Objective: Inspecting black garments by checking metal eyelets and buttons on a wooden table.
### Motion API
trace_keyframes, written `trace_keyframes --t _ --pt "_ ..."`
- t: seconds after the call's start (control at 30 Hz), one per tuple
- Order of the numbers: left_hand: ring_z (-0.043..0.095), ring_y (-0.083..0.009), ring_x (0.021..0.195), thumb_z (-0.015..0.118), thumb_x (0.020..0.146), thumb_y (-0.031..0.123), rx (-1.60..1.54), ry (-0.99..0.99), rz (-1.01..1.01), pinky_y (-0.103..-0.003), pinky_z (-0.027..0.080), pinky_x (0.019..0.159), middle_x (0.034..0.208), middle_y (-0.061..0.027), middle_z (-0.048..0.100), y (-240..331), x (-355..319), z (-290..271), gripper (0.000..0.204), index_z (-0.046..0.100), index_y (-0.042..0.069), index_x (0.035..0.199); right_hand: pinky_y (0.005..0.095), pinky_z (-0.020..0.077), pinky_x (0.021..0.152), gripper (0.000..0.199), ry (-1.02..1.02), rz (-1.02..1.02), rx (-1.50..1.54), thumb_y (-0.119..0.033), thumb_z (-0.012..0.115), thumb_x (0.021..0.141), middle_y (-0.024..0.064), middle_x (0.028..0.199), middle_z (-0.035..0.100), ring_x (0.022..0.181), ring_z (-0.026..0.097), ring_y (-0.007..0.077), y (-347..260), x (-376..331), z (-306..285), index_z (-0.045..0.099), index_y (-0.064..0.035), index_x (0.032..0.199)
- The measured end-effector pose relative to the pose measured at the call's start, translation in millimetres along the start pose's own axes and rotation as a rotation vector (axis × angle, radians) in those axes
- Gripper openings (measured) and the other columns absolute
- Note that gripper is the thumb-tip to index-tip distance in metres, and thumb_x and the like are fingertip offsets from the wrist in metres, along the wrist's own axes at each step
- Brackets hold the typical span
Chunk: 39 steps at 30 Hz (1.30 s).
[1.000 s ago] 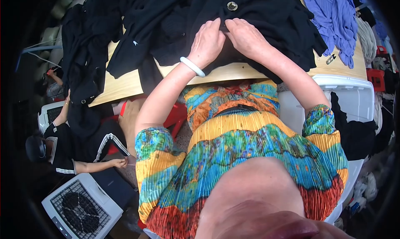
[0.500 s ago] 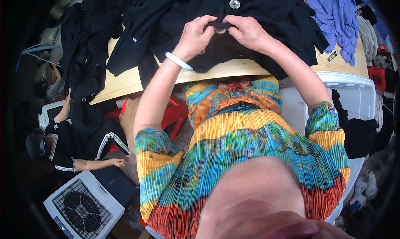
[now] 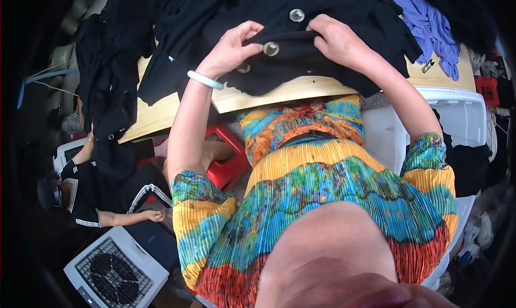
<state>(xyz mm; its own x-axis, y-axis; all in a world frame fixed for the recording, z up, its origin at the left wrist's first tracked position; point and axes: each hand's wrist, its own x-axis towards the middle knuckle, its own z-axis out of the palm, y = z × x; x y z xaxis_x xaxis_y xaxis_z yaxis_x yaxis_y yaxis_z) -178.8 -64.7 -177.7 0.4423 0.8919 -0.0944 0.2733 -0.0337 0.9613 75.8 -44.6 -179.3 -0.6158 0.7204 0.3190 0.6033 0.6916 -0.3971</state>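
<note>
Head camera, looking straight down. A person in a bright pleated top of orange, teal and yellow stands at the near edge of a pale wooden table (image 3: 301,90). A black buttoned garment (image 3: 322,45) lies spread across that edge, its hem hanging slightly over it.

The left hand (image 3: 231,50), with a pale bangle (image 3: 204,80) on its wrist, pinches a fold of the black cloth; thumb and fingers are closed just beside a round silver button (image 3: 271,48). The right hand (image 3: 336,39) lies a little to the right, fingers curled down and gripping the same fabric.

Half a second earlier, the hands met closer together over the garment; now they are apart, and the button shows between them. A second button (image 3: 296,15) sits farther up the cloth.

A purple garment (image 3: 424,29) lies toward the table's far right corner. A white plastic bin (image 3: 462,114) stands off the right edge. Below the left edge, another person sits low beside a white box fan (image 3: 113,267).
</note>
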Motion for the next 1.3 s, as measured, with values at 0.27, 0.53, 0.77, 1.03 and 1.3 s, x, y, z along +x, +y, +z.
trace_keyframes --t 0.27,0.53,0.77,1.03,1.3 --pt "0.058 -0.0177 0.079 0.065 0.075 0.026 0.316 0.047 -0.077 -0.028 0.045 0.073 0.087 -0.0101 0.061 -9.1 29.2 7.4 0.048 0.050 -0.004 0.110 0.0351 0.0453 0.070 0.020 -0.138 0.202 0.156 -0.014 0.059 0.078 0.0178 0.086 0.059 0.083 0.057 0.0335 13.0 -17.5 -20.3 0.058 0.0016 0.091" --pt "0.061 -0.0320 0.080 0.057 0.080 0.035 0.524 0.445 0.079 -0.036 0.047 0.074 0.079 -0.0182 0.063 10.2 79.3 37.8 0.035 0.063 0.001 0.088 0.0389 0.0457 0.076 0.017 0.019 -0.008 0.059 -0.006 0.053 0.077 0.0175 0.087 0.059 0.084 0.056 0.0343 15.0 -6.4 -7.2 0.057 0.0006 0.092" --pt "0.058 -0.0224 0.073 0.070 0.071 0.021 0.622 0.434 0.327 -0.031 0.048 0.066 0.084 -0.0093 0.059 0.2 50.2 43.5 0.031 0.060 0.002 0.094 0.0391 0.0455 0.077 0.019 -0.016 0.020 0.030 -0.004 0.052 0.076 0.0183 0.088 0.058 0.085 0.056 0.0346 14.0 -5.9 -4.2 0.057 0.0027 0.093" --pt "0.053 -0.0212 0.073 0.066 0.069 0.014 1.059 0.599 0.667 -0.032 0.046 0.062 0.077 -0.0035 0.052 -12.0 56.5 55.7 0.016 0.061 0.009 0.083 0.0387 0.0454 0.076 0.019 0.009 0.030 0.052 -0.005 0.053 0.077 0.0180 0.088 0.058 0.084 0.057 0.0344 11.9 -5.7 -2.3 0.057 0.0033 0.093" --pt "0.053 -0.0217 0.070 0.064 0.071 0.013 1.010 0.556 0.646 -0.032 0.044 0.060 0.072 -0.0049 0.050 -14.0 59.0 54.0 0.006 0.060 0.009 0.074 0.0386 0.0454 0.076 0.018 0.025 0.007 0.060 -0.005 0.053 0.077 0.0177 0.087 0.058 0.083 0.057 0.0339 6.2 -7.9 -3.6 0.057 0.0031 0.092"
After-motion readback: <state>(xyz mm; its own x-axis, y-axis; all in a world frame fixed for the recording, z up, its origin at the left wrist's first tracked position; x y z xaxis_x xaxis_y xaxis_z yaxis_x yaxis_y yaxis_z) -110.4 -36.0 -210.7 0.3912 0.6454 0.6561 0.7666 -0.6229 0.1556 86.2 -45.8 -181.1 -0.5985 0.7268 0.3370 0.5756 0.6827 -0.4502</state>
